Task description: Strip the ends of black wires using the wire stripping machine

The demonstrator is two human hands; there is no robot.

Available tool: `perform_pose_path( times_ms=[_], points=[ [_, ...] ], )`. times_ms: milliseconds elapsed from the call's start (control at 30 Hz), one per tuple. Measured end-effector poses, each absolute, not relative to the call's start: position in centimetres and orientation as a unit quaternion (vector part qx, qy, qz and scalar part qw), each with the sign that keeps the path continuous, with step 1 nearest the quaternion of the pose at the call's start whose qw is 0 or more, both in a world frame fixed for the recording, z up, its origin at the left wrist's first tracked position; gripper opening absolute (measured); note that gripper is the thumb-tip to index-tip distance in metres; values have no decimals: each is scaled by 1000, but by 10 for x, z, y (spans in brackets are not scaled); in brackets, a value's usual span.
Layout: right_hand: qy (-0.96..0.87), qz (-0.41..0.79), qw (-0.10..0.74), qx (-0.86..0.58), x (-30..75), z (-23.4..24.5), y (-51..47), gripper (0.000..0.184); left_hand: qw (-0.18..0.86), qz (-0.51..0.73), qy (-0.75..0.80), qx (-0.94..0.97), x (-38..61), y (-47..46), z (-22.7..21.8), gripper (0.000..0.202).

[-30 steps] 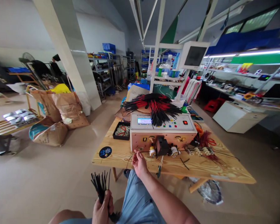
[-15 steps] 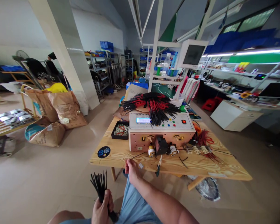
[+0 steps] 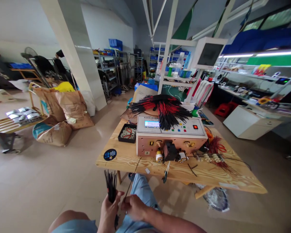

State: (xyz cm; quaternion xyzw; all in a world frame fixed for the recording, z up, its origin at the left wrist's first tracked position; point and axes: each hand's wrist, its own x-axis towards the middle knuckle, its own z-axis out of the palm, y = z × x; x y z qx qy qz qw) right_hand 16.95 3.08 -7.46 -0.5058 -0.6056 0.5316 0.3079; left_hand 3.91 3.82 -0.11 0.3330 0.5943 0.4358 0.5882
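My left hand (image 3: 109,207) is wrapped round an upright bundle of black wires (image 3: 111,184), whose loose ends fan out at the top. Close beside it on the right, my right hand (image 3: 133,207) pinches a single black wire (image 3: 130,184) that slants up toward the table's front edge. Both hands are above my lap, in front of the table. Beyond them stands a wire-processing machine (image 3: 145,144) with a small screen and coloured buttons. A heap of black and red wires (image 3: 168,110) lies on top of it.
On the wooden table (image 3: 131,161) are a black tray (image 3: 127,137) of rubber bands, a round dark sticker (image 3: 110,154) and short black wire pieces (image 3: 192,169). Pliers (image 3: 165,176) hang at the front edge. Paper sacks (image 3: 71,111) and a pillar (image 3: 75,55) stand left.
My right hand has drawn back from the table edge to beside my left hand, bringing the single wire along. The left hand still grips the bundle. The view has shifted slightly.
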Motion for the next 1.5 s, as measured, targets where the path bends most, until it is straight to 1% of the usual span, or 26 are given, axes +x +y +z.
perform_pose_path(
  times_ms=[67,133,233,300,333,367,400,467,533,600,633,700,767,867,1033,1167,1267,1333,1400,1433,1500],
  points=[
    [-667,522,244,-473,166,-76,17,12,610,415,585,338,45,36,1,61],
    [-684,541,207,-443,163,-76,5,12,603,420,573,363,47,36,4,55],
    [-677,584,175,-413,167,-74,-1,16,566,452,568,389,43,36,9,51],
    [-679,587,157,-413,175,-73,5,13,561,465,571,376,36,37,11,53],
    [-671,584,164,-427,181,-72,12,11,566,467,572,368,32,37,12,55],
    [-652,578,191,-451,187,-72,20,11,572,466,570,361,28,37,12,59],
    [-617,572,239,-484,194,-70,30,12,578,463,568,358,24,37,12,62],
    [-498,554,375,-551,208,-66,54,22,586,455,568,357,18,36,8,64],
    [-356,529,515,-573,224,-57,79,42,586,449,577,349,14,34,2,61],
    [-239,531,614,-533,239,-44,101,63,588,452,585,327,13,32,-3,55],
    [-196,542,647,-499,246,-38,110,70,593,456,585,314,14,30,-5,52],
    [-131,573,683,-433,257,-27,124,73,605,466,576,291,17,28,-7,48],
    [-100,584,704,-391,263,-19,133,66,615,474,566,278,19,25,-5,44],
    [-89,569,733,-361,266,-12,138,55,622,475,557,279,20,24,1,41],
    [-75,550,747,-367,265,-5,141,47,635,468,552,272,19,23,5,38],
    [-80,551,729,-399,262,-8,132,48,631,461,559,276,21,23,5,44],
    [-127,543,709,-432,259,-15,109,51,630,459,560,282,22,23,4,48],
    [-198,522,690,-460,260,-17,87,48,632,457,559,281,21,24,2,49],
    [-299,483,656,-496,270,-10,64,41,636,453,559,279,20,25,0,50],
    [-351,446,640,-518,280,-2,54,38,637,451,559,279,20,26,-1,50],
    [-435,317,624,-566,313,22,42,35,638,448,559,282,20,29,-2,50]
  ],
)
